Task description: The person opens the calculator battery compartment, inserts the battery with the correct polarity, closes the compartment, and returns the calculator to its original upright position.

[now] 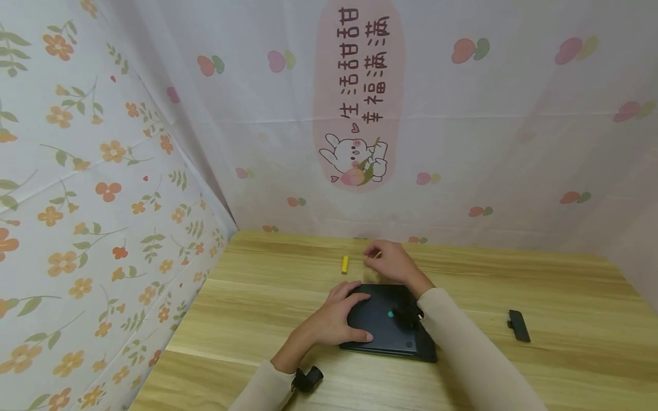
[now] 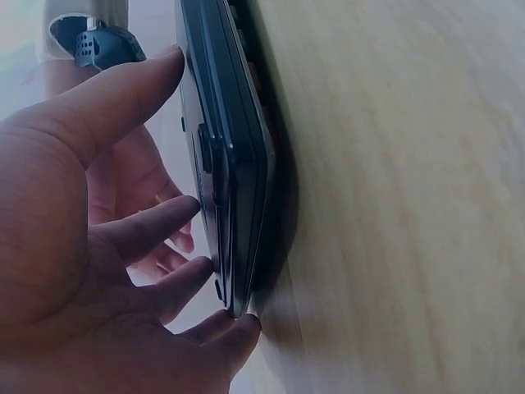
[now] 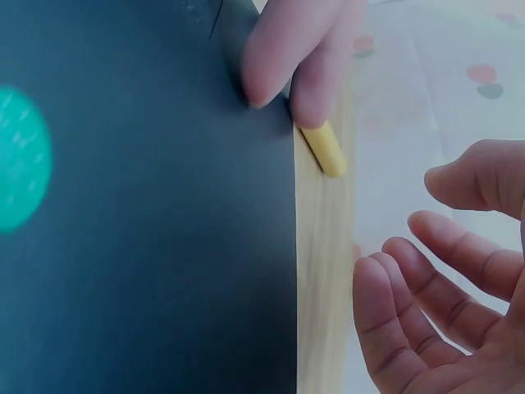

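A dark calculator [image 1: 379, 325] lies face down on the wooden table, a green round sticker [image 3: 20, 160] on its back. Coloured keys show along its underside in the left wrist view. My left hand [image 1: 336, 317] rests across its left end with thumb and fingers spread, fingertips touching the back and far edge. Just past the far edge is my right hand [image 1: 392, 261], its fingers loosely bent and nothing between thumb and fingertips in the right wrist view. A small yellow cylinder [image 1: 345, 265], like a battery, lies to the left of the right hand.
A small black cover with a tab [image 1: 520, 326] lies on the table [image 1: 247, 319] to the right. Patterned cloth [image 1: 267, 148] hangs behind the table and along its left side. Black wrist cameras [image 1: 308, 379] sit on both wrists.
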### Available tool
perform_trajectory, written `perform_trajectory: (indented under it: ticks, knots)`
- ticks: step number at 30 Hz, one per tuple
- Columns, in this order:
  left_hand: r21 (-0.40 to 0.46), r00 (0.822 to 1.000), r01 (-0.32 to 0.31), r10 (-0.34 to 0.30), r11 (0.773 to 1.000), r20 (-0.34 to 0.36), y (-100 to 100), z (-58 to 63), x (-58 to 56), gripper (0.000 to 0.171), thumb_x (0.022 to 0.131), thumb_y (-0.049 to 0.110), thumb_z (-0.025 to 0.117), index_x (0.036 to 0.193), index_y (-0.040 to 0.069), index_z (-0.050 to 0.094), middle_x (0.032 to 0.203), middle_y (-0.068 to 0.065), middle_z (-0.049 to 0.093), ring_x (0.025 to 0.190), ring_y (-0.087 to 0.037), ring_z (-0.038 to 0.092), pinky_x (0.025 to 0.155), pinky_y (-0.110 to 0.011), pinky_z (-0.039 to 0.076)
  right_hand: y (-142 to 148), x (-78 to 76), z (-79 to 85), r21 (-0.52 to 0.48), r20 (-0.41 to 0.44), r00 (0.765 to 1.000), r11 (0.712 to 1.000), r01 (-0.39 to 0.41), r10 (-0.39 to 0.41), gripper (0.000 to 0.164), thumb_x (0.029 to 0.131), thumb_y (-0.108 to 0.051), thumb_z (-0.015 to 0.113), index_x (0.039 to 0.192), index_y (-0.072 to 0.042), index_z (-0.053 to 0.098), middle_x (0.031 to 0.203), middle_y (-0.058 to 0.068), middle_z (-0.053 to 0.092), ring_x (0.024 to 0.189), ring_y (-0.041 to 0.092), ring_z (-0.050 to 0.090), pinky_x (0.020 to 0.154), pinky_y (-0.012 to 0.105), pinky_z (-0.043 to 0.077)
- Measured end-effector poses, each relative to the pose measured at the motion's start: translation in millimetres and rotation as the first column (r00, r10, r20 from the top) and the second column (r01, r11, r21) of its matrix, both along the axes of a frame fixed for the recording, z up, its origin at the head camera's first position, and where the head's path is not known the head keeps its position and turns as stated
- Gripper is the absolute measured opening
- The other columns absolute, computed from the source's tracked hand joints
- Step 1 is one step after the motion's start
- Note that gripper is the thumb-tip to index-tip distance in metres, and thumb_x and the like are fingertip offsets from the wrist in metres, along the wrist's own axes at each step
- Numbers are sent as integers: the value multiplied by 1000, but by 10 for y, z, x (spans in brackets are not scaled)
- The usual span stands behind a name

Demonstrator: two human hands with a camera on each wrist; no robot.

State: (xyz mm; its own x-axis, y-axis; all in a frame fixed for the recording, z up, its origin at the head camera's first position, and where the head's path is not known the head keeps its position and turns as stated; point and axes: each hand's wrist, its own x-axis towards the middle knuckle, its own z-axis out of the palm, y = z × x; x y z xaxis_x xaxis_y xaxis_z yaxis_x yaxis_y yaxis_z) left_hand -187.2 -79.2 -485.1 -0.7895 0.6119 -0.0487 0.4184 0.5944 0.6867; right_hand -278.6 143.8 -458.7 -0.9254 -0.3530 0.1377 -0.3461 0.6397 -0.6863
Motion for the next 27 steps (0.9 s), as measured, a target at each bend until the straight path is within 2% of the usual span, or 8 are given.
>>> perform_trajectory:
  ticks: [5,8,12,14,21,27]
  knots:
    - [8,1000,11,-11,1000,-7,-4,-3,-4,80,92,42,87,160,13,58,178,-10,30,166,-40,16,127,-65,26,-84,-16,16,9,3,1000,1000,-6,6,27,101,-13,68,120,3,78,113,14,76,103,33,73,92,54,59]
    - [29,999,27,-26,999,-26,-18,-38,-12,79,92,42,87,159,12,58,177,-12,31,165,-44,17,125,-68,27,-133,-29,29,8,6,1000,1000,-16,16,28,100,-13,68,120,4,77,112,14,76,104,34,72,93,54,59]
    - [53,997,30,-27,998,-66,-34,-134,-33,79,92,46,86,159,14,58,176,-10,32,164,-43,18,124,-68,29,-190,-57,31,21,3,1000,999,-24,24,27,99,-13,69,119,4,78,111,13,77,104,34,73,95,54,59]
    - [54,997,32,-27,998,-75,-36,-142,-32,79,91,46,86,158,15,59,176,-9,32,164,-43,19,124,-68,29,-216,-72,28,31,-3,1000,999,-26,26,28,98,-13,69,119,3,78,109,13,77,103,33,73,95,53,59]
    - [9,998,23,-22,1000,-51,-12,-21,5,79,91,40,88,157,9,59,176,-13,31,163,-44,20,125,-65,29,-292,-109,25,53,8,1000,998,-28,27,30,96,-15,69,119,2,78,110,13,77,104,33,72,96,53,58]
    - [-2,999,17,-17,1000,-41,-11,-20,4,79,91,40,88,158,9,58,176,-12,31,164,-42,19,126,-63,28,-359,-167,23,109,14,999,993,-34,33,29,97,-15,69,119,1,78,114,13,77,109,34,72,100,53,57]
